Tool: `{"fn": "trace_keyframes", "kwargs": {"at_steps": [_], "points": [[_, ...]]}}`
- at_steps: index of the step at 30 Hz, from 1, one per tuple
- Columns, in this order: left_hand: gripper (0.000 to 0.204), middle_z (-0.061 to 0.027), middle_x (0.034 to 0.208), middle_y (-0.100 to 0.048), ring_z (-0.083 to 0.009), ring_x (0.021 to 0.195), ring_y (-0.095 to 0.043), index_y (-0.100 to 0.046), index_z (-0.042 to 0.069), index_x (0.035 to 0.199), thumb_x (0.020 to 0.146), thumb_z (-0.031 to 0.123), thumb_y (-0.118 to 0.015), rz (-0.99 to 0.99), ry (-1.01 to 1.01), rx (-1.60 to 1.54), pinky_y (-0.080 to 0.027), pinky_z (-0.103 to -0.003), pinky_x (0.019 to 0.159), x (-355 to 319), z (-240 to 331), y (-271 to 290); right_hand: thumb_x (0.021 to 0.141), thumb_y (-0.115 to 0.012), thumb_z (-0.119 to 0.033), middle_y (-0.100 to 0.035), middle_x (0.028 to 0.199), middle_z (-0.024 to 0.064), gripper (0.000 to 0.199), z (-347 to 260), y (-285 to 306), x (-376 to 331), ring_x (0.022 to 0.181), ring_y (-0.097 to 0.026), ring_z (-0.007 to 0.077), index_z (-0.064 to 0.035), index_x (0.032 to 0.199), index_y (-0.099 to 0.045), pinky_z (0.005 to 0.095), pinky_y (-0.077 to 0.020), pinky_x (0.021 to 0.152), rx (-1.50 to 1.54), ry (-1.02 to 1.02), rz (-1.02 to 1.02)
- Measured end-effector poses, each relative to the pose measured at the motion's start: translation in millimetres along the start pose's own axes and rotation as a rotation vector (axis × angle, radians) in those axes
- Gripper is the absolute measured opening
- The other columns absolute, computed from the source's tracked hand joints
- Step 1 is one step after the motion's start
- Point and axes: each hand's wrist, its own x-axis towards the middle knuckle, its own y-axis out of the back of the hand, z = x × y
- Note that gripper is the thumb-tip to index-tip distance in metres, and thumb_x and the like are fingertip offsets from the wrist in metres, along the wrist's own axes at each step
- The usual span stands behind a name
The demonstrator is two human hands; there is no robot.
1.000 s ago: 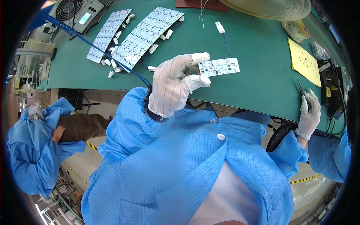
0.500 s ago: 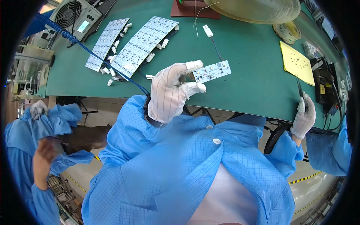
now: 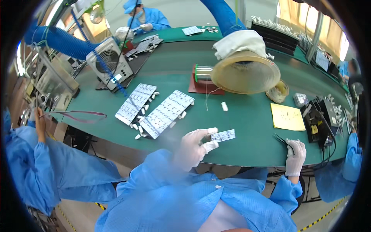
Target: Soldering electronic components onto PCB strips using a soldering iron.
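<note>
My view has tilted up — fingers of the left hand (image 3: 192,149) stay clamped on the small board (image 3: 224,135), near frame centre, those of the right hand (image 3: 295,157) on tweezers (image 3: 281,139), lower right — so I judge handling unchanged.

Small circuit board (image 3: 224,135) between left fingers (image 3: 210,146)

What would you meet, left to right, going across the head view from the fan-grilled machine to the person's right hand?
Grey-white boxy machine with a round fan grille → wider white rectangular circuit panel → white-gloved left hand → small white rectangular circuit board → dark slender tweezers → white-gloved right hand.
</note>
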Motion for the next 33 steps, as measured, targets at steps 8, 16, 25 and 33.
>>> {"fn": "trace_keyframes", "kwargs": {"at_steps": [8,16,25,33], "points": [[0.039,-0.0142,0.099,-0.070,-0.0236,0.077,-0.066,-0.065,0.003,0.113,0.079,0.016,-0.078,-0.010,-0.181,0.021,-0.053,-0.034,0.070,11.6,0.7,-8.9,0.073,-0.064,0.003,-0.068,0.104,0.0102,0.020,-0.3,-3.7,2.3,0.103,-0.061,0.0330,-0.0091,0.088,-0.070,0.0439,-0.0466,0.096,-0.074,-0.018,0.040],[0.040,-0.0125,0.107,-0.067,-0.0166,0.095,-0.063,-0.059,-0.007,0.122,0.083,-0.002,-0.065,-0.132,0.318,-0.239,-0.050,-0.028,0.085,28.8,-1.5,-26.1,0.074,-0.073,-0.008,-0.062,0.120,0.0111,0.021,3.6,11.7,1.7,0.116,-0.055,0.0340,-0.0160,0.093,-0.071,0.0427,-0.0454,0.097,-0.225,-0.228,0.167],[0.037,-0.0156,0.090,-0.070,-0.0252,0.082,-0.067,-0.066,0.001,0.111,0.076,0.009,-0.073,-0.071,0.111,-0.190,-0.052,-0.034,0.077,27.4,-26.6,-26.5,0.090,-0.068,-0.021,-0.049,0.128,0.0249,0.060,59.6,43.7,32.4,0.115,-0.055,0.0387,-0.0014,0.137,-0.037,0.0468,-0.0485,0.099,1.350,-0.878,0.602],[0.041,-0.0104,0.103,-0.066,-0.0152,0.091,-0.061,-0.061,-0.007,0.118,0.080,0.003,-0.068,-0.106,0.036,-0.162,-0.050,-0.029,0.084,29.3,-20.6,-20.2,0.101,-0.052,-0.033,-0.056,0.129,0.0140,0.039,129.9,36.7,83.2,0.111,-0.058,0.0242,-0.0104,0.133,-0.053,0.0334,-0.0481,0.098,1.159,-1.016,0.390]]}}
